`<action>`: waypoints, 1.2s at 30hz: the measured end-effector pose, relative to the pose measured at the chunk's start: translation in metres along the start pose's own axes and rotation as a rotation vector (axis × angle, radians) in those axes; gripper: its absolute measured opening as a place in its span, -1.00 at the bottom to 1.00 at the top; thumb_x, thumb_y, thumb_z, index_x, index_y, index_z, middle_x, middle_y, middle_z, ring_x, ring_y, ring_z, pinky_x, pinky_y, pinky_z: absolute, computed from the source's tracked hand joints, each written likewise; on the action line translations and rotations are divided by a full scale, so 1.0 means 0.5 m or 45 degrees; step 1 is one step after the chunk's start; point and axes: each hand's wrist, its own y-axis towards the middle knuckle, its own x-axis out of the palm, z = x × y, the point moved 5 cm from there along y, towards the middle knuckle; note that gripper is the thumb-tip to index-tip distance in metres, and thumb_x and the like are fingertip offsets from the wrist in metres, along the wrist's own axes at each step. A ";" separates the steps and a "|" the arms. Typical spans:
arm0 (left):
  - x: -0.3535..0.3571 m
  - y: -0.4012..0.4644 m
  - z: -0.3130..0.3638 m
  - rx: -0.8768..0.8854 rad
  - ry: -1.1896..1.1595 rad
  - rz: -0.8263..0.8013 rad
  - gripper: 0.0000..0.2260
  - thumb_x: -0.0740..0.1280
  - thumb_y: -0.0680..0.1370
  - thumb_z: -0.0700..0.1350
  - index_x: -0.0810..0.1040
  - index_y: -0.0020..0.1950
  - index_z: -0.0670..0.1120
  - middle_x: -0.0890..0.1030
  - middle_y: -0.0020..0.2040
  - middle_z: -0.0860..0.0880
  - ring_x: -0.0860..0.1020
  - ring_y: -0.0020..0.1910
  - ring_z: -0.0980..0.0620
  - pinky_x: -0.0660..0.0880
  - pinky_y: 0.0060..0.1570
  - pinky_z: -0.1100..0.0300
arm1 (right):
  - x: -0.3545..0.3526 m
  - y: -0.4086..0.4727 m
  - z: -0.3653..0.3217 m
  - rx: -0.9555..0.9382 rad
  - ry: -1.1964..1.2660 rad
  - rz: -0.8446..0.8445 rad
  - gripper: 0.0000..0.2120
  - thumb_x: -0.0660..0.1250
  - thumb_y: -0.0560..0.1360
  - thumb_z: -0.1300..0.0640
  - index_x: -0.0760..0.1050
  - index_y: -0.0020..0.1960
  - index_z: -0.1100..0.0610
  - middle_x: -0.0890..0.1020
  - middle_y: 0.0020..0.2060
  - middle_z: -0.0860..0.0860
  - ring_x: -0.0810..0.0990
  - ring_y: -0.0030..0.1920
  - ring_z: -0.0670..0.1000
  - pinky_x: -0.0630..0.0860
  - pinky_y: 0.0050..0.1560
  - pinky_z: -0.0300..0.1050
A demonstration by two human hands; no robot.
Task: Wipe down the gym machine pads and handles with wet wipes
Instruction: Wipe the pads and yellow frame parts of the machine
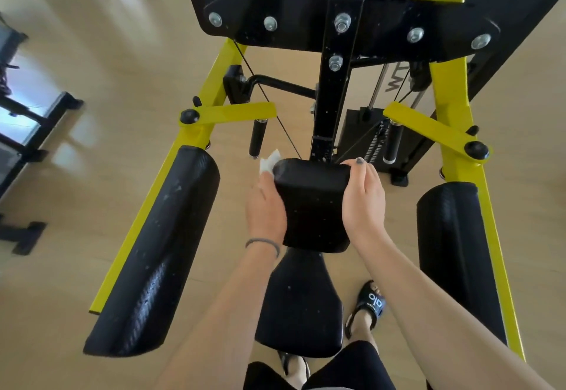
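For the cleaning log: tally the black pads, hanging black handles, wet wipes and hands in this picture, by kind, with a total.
Black pads: 4 (centre pad, seat pad, left arm pad, right arm pad)
Hanging black handles: 2 (left handle, right handle)
Wet wipes: 1 (wipe)
Hands: 2 (left hand, right hand)
Total: 9

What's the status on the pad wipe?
Left hand presses wipe on centre pad's left side. Right hand grips its right edge. Nothing in the way.
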 end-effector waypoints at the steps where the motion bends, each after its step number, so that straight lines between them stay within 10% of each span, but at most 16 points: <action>1: -0.001 0.000 -0.019 -0.280 -0.202 -0.019 -0.69 0.06 0.71 0.04 0.54 0.04 -0.06 0.55 -0.14 0.00 0.50 -0.12 0.06 0.36 -0.25 0.24 | 0.000 0.000 0.000 -0.004 -0.013 -0.002 -0.66 -0.04 0.73 -0.04 0.52 0.11 -0.06 0.52 -0.06 -0.26 0.47 0.09 -0.14 0.36 0.15 -0.12; 5: 0.001 -0.004 -0.031 -0.471 -0.246 -0.121 -0.72 0.06 0.71 0.02 0.51 -0.04 0.03 0.55 -0.11 0.04 0.49 -0.11 0.12 0.33 -0.24 0.28 | 0.003 0.002 -0.007 -0.014 -0.046 0.017 -0.67 -0.03 0.73 -0.04 0.50 0.06 -0.05 0.53 -0.08 -0.21 0.50 0.08 -0.10 0.39 0.13 -0.10; 11: 0.004 0.000 0.017 0.125 -0.131 -0.198 -0.64 0.08 0.68 0.13 0.56 0.19 -0.04 0.55 -0.10 -0.11 0.52 -0.10 -0.04 0.48 -0.10 0.12 | 0.005 0.001 -0.003 0.013 -0.035 0.048 -0.67 -0.02 0.73 -0.05 0.49 -0.02 -0.07 0.54 -0.11 -0.20 0.50 0.02 -0.14 0.46 0.17 -0.02; 17: -0.009 0.025 -0.070 -0.510 -0.035 -0.354 -0.73 0.02 0.72 -0.08 0.44 -0.08 0.01 0.44 -0.18 0.06 0.41 -0.20 0.17 0.35 -0.36 0.40 | 0.007 -0.001 -0.006 0.004 -0.082 0.062 -0.68 -0.01 0.73 -0.04 0.45 -0.08 -0.16 0.52 -0.10 -0.23 0.50 0.02 -0.14 0.46 0.22 0.02; 24: -0.008 0.040 -0.018 -0.207 -0.184 -0.299 -0.69 0.01 0.71 0.04 0.53 0.02 0.04 0.58 -0.03 0.00 0.52 -0.03 0.09 0.41 -0.12 0.23 | 0.006 -0.002 -0.008 0.024 -0.122 0.104 -0.65 0.01 0.72 -0.02 0.48 -0.08 0.05 0.55 -0.14 -0.11 0.51 -0.02 -0.08 0.46 0.12 0.02; 31: -0.002 0.040 -0.134 -0.629 -0.138 -0.355 -0.71 0.07 0.69 -0.05 0.58 0.07 -0.07 0.62 0.08 -0.08 0.54 0.08 0.02 0.38 -0.19 0.24 | 0.006 -0.002 -0.012 0.006 -0.175 0.121 -0.66 0.04 0.71 0.00 0.42 -0.16 0.05 0.55 -0.18 -0.04 0.52 -0.07 -0.02 0.47 0.02 0.02; 36: 0.000 0.076 -0.060 -0.387 -0.230 -0.313 -0.70 0.07 0.69 0.01 0.54 -0.07 0.00 0.58 -0.11 0.00 0.51 -0.05 0.07 0.43 -0.07 0.17 | 0.007 -0.003 -0.015 0.010 -0.171 0.129 -0.67 0.04 0.71 0.01 0.41 -0.18 0.02 0.54 -0.19 -0.05 0.52 -0.08 -0.02 0.48 0.03 0.04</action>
